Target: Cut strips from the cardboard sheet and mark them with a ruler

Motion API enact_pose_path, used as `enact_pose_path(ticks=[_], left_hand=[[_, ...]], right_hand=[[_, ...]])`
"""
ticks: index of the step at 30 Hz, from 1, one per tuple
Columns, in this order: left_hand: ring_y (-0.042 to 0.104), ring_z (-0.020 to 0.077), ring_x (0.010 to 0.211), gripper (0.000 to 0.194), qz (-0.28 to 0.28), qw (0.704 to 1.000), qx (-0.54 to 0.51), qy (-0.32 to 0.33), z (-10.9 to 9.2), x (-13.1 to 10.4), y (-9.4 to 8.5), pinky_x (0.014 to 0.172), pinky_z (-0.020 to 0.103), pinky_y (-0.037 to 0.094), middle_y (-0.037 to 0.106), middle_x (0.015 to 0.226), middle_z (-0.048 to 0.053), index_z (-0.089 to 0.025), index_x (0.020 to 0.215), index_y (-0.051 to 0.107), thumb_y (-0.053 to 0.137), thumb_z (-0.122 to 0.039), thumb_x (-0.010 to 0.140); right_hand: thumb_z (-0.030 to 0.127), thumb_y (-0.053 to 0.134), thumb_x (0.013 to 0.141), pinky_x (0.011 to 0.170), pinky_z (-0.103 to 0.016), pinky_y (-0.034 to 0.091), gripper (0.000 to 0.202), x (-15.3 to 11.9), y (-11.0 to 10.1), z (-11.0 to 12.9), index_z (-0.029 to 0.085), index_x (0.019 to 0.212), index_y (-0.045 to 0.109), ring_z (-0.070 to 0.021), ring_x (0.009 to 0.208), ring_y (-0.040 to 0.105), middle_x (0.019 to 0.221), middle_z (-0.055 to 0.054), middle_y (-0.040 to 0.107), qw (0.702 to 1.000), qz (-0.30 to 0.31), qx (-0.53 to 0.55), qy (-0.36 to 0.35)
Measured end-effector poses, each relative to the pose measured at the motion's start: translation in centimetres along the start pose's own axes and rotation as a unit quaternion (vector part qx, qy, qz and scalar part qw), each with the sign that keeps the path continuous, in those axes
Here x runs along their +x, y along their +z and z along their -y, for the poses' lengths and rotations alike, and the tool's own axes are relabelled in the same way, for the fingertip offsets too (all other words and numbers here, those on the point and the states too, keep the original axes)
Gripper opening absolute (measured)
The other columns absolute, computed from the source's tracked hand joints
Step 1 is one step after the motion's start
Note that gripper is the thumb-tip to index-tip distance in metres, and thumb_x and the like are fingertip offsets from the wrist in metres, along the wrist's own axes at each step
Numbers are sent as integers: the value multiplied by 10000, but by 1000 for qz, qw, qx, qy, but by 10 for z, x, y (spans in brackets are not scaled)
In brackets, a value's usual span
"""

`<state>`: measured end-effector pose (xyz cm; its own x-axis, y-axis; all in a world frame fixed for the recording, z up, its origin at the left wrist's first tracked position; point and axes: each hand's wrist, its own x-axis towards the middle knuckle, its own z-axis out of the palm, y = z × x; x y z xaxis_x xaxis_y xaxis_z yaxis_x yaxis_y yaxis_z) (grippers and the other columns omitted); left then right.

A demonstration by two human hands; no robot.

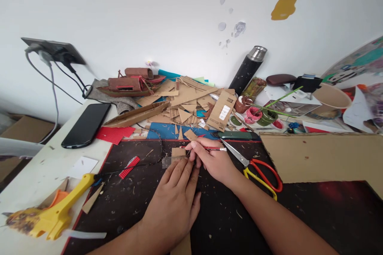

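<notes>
My left hand (176,191) lies flat with its fingers stretched out, pressing down a clear ruler (167,162). The ruler crosses a narrow cardboard strip (178,152) on the dark mat (128,199); much of the strip is hidden beneath my hand and forearm. Between the fingers of my right hand (215,163) is a red pencil (220,149), tilted almost level, its tip close to the left fingertips. Just right of that hand rest open scissors (260,169) with red and yellow handles.
A yellow hot glue gun (60,211) lies at left, below a black phone (86,124). Cardboard scraps (191,97), model boats (128,83), paint jars (253,115) and a black thermos (247,71) line the back. A large cardboard sheet (323,157) covers the right side.
</notes>
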<state>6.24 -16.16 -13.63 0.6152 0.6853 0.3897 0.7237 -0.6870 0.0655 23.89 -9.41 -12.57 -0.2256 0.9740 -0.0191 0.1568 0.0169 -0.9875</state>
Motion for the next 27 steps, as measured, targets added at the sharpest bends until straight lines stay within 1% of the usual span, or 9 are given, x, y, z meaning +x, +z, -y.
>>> enact_pose_path(ticks=[2, 6, 8, 15, 22, 27], left_hand=[[580, 339, 1352, 511, 2, 1000, -1, -2, 0, 0, 0, 1188, 473, 395, 709, 1454, 172, -75, 1422, 689, 442, -380, 1096], [584, 339, 1352, 503, 14, 1000, -11, -9, 0, -2, 2, 1189, 490, 406, 720, 1430, 167, -101, 1424, 692, 439, -390, 1098], [581, 341, 1360, 503, 22, 1000, -17, -13, 0, -3, 3, 1189, 501, 411, 716, 1433, 172, -108, 1437, 683, 449, -394, 1095], [596, 348, 1346, 496, 11, 1000, -13, -1, 1, -3, 2, 1174, 503, 429, 722, 1416, 188, -88, 1403, 703, 465, -393, 1093], [575, 354, 1377, 495, 34, 999, -23, -14, 1, -5, 4, 1172, 520, 435, 704, 1444, 182, -122, 1447, 678, 483, -388, 1078], [583, 350, 1358, 496, 30, 999, -19, -5, 2, -3, 2, 1165, 505, 438, 708, 1435, 187, -101, 1430, 689, 489, -393, 1082]], right_hand=[[535, 575, 1080, 543, -255, 491, 414, 0, 0, -1, 195, 958, 779, -113, 543, 593, 757, -12, 709, 1000, -3, 13, 1], [624, 598, 1043, 463, -233, 422, 472, 0, -2, -5, 188, 1023, 780, -113, 530, 582, 775, -24, 712, 997, -3, 69, 28], [647, 608, 1029, 445, -225, 402, 491, 0, -3, -6, 187, 1031, 778, -112, 528, 581, 774, -27, 713, 996, -3, 77, 34], [663, 607, 1021, 442, -215, 406, 511, 0, -3, -3, 182, 1027, 777, -106, 520, 580, 764, -24, 709, 996, 2, 76, 43], [661, 610, 1021, 437, -216, 408, 511, -1, -4, -3, 178, 1028, 775, -106, 512, 577, 757, -21, 706, 997, 0, 72, 39], [648, 604, 1030, 440, -218, 410, 499, 0, -4, -3, 181, 1017, 778, -108, 516, 581, 755, -21, 706, 998, 4, 62, 30]])
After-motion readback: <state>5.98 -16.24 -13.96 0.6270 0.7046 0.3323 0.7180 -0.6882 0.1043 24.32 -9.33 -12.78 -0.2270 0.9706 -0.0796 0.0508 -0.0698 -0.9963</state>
